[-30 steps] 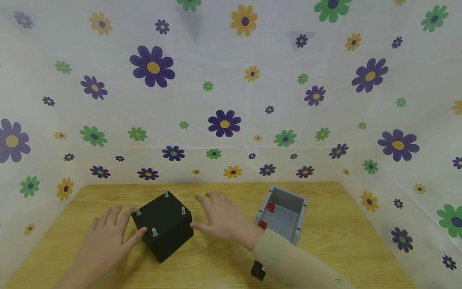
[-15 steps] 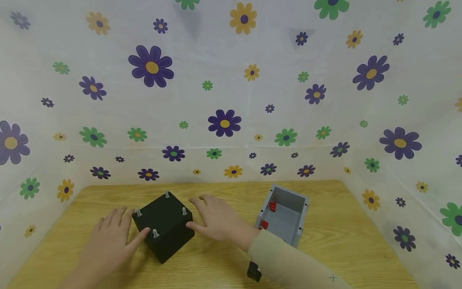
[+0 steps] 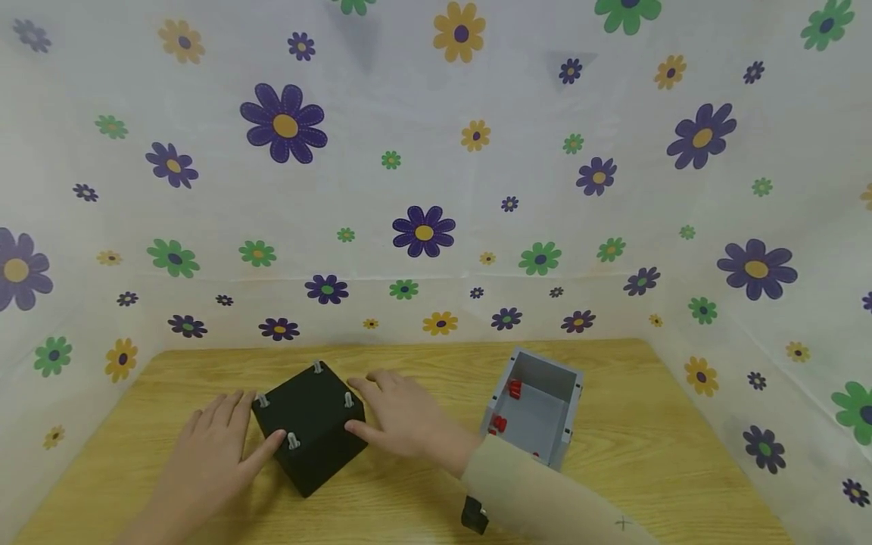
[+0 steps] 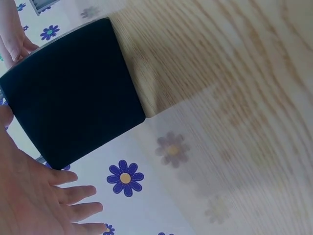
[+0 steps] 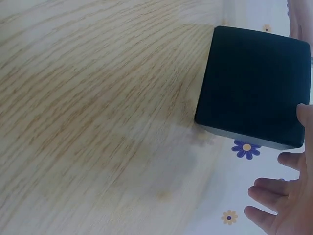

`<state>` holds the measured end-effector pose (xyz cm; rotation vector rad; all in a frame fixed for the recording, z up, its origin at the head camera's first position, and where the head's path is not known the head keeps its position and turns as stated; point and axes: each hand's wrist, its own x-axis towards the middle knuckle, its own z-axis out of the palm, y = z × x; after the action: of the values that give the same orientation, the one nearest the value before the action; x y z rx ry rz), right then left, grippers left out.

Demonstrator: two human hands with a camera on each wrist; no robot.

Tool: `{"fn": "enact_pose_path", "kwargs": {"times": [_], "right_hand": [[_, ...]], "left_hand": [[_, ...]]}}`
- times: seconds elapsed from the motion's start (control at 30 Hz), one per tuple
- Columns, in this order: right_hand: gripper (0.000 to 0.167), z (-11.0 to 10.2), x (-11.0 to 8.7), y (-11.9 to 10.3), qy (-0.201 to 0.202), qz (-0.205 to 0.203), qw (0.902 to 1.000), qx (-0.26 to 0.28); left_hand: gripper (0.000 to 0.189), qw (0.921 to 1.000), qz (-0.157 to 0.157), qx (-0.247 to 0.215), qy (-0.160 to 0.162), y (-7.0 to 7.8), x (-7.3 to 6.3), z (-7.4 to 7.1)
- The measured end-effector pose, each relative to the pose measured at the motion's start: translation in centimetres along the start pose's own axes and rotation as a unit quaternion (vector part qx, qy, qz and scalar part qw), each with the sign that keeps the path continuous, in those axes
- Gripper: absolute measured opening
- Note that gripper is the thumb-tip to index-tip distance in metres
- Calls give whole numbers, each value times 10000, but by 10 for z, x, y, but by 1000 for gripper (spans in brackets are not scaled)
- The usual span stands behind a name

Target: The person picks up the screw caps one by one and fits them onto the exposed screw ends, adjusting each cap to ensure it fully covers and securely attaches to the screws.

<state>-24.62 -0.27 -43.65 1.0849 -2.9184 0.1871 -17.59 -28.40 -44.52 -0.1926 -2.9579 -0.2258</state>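
Note:
On the left part of the table stands a black box [image 3: 306, 409] with several small grey pegs [image 3: 294, 440] sticking up at its top corners. My left hand [image 3: 204, 458] is at the box's left corner, fingers spread and nearly straight, with the thumb along the near-left side. At the opposite corner, my right hand [image 3: 409, 416] reaches in with extended fingers, its thumb overlapping the near-right side in the head view. In the left wrist view the left fingers [image 4: 80, 196] extend beyond the box's lower corner; the right wrist view has the right fingers [image 5: 264, 193] spread beside it.
A grey open-topped bin [image 3: 534, 412] stands to the right, partly behind my right forearm, with small red pieces [image 3: 515, 389] inside. A small black object [image 3: 474, 515] shows below that forearm. Flower-printed white cloth [image 3: 463, 182] surrounds the wooden table [image 3: 633, 454].
My right hand has moved left, closer to the box's right corner. The left hand has shifted slightly right along with the box in the head view.

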Motion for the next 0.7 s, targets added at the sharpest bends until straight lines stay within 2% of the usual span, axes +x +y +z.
{"fn": "enact_pose_path", "kwargs": {"times": [0.2,0.7], "right_hand": [[67,1,0,-2,104,-72,9999,-49],[65,-3,-3,-3,130,-28,9998,-134]], "left_hand": [[91,10000,2,-73,-14,-1,1,-1],[88,9996,256,-62,-24,0,6,1]]}}
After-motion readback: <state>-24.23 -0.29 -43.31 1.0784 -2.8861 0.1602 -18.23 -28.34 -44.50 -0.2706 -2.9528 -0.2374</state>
